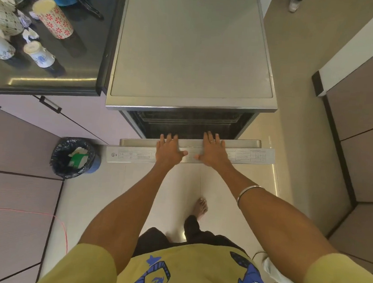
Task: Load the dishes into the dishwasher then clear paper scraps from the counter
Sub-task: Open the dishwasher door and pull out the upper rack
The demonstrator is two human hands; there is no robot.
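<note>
Both hands flat on the dishwasher door's top edge.
Left hand [169,150] and right hand [213,151] lie side by side, fingers straight, on the door [246,155], which hangs partly open; cups [54,18] and paper scraps [29,34] sit on the counter [82,45] to the left; a bin [75,158] stands below.

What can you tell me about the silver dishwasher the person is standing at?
The silver dishwasher looks like brushed metal, with a flat pale grey top and rounded edges. It stands on the floor beside the dark counter. Its door is partly open, showing a dark interior with rack rails. A printed label strip runs along the door's top edge. The left hand and right hand rest on that edge, fingers straight.
</note>
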